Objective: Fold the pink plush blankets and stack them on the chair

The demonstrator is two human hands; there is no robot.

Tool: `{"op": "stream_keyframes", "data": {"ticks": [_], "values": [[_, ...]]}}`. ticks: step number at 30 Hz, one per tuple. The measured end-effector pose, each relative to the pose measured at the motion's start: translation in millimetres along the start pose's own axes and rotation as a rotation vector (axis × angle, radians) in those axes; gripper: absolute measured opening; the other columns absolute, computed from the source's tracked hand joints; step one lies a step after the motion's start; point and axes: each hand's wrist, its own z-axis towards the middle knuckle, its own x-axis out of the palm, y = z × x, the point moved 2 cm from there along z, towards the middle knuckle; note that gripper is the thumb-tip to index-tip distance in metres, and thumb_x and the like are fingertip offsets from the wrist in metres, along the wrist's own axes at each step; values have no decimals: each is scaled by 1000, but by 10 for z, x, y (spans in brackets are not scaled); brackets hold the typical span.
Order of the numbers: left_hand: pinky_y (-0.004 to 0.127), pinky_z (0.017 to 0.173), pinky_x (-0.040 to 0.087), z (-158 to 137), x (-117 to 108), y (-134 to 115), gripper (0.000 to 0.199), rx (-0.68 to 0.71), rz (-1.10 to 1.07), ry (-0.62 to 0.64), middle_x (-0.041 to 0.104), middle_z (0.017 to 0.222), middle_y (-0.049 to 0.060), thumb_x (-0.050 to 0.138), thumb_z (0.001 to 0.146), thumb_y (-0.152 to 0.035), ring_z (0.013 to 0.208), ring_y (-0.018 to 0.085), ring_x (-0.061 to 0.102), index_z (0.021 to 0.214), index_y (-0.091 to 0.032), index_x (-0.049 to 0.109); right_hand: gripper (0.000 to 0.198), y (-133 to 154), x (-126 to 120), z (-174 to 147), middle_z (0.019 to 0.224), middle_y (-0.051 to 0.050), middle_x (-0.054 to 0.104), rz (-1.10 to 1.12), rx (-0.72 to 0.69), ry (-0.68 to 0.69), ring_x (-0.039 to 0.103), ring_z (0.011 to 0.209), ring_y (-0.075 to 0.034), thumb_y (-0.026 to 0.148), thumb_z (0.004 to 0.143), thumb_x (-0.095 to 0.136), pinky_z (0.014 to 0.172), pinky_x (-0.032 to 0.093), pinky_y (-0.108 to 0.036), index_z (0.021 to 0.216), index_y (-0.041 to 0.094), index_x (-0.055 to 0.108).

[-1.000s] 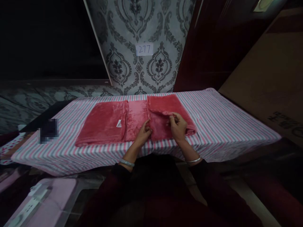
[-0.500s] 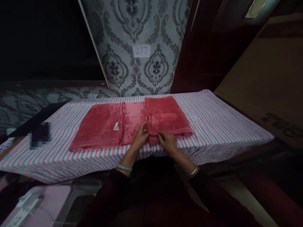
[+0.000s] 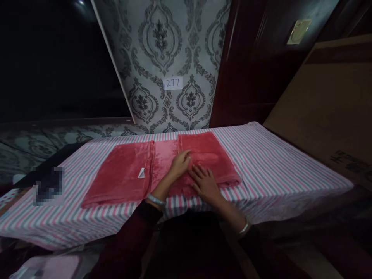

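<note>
A red plush blanket (image 3: pixel 122 170) lies on a striped cloth, its two sides folded inward with a lighter strip (image 3: pixel 165 155) between them. A white tag (image 3: pixel 141 173) shows near the inner edge of the left flap. My right hand (image 3: pixel 205 185) rests flat on the front part of the right flap (image 3: pixel 200 143), fingers spread. Over that flap's inner edge is my left hand (image 3: pixel 180 163), fingers loosely bent and apart with nothing in them; whether it touches the fabric is hard to tell. Both wrists wear bangles.
The striped cloth (image 3: pixel 276 166) covers the table. A cardboard box (image 3: pixel 328 97) stands at the right, a dark screen (image 3: pixel 58 62) at the back left. A paper marked 277 (image 3: pixel 173 83) is on the patterned wall. A blurred-out dark item (image 3: pixel 48 186) lies at the left.
My hands have left the pinched front inner edge of the right flap and moved onto its top, fingers now opened. The view has tilted up slightly.
</note>
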Motion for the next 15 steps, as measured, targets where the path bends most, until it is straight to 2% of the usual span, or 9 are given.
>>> {"op": "stream_keyframes", "data": {"ticks": [3, 6, 8, 10, 13, 15], "values": [[42, 122, 31, 468, 269, -97, 47, 7, 292, 238, 57, 150, 13, 55, 92, -24, 142, 26, 48, 138, -19, 63, 50, 62, 129, -61, 155, -8, 52, -18, -21, 62, 38, 147, -38, 41, 99, 58, 115, 29, -68, 149, 33, 54], [51, 128, 12, 856, 366, -19, 56, -97, 522, 326, 40, 163, 12, 57, 93, -32, 155, 29, 28, 148, -22, 54, 51, 77, 129, -81, 156, -8, 52, -11, -22, 62, 38, 148, -39, 42, 98, 60, 114, 31, -68, 149, 34, 54], [60, 126, 5, 1043, 307, 124, 58, -176, 568, 297, 35, 166, 13, 59, 91, -35, 158, 35, 18, 148, -23, 54, 50, 73, 107, -82, 155, -7, 52, 1, -21, 57, 38, 148, -38, 41, 98, 61, 115, 31, -68, 147, 34, 56], [67, 123, 7, 1164, 203, 306, 60, -265, 596, 254, 32, 167, 15, 59, 91, -39, 157, 41, 15, 148, -23, 54, 49, 65, 92, -88, 154, -7, 53, 21, -20, 54, 39, 148, -37, 41, 98, 61, 116, 31, -66, 146, 35, 57], [69, 121, 16, 1259, 76, 538, 61, -374, 599, 142, 31, 167, 18, 56, 92, -45, 154, 46, 21, 149, -23, 51, 51, 55, 74, -111, 157, -5, 51, 54, -20, 66, 36, 150, -35, 43, 97, 61, 118, 29, -64, 147, 37, 55], [65, 121, 21, 1304, 47, 625, 62, -406, 575, 53, 38, 162, 21, 56, 92, -42, 151, 44, 30, 150, -19, 48, 59, 52, 52, -126, 160, -5, 46, 71, -22, 96, 32, 152, -35, 49, 95, 64, 120, 26, -63, 151, 36, 50]]}}
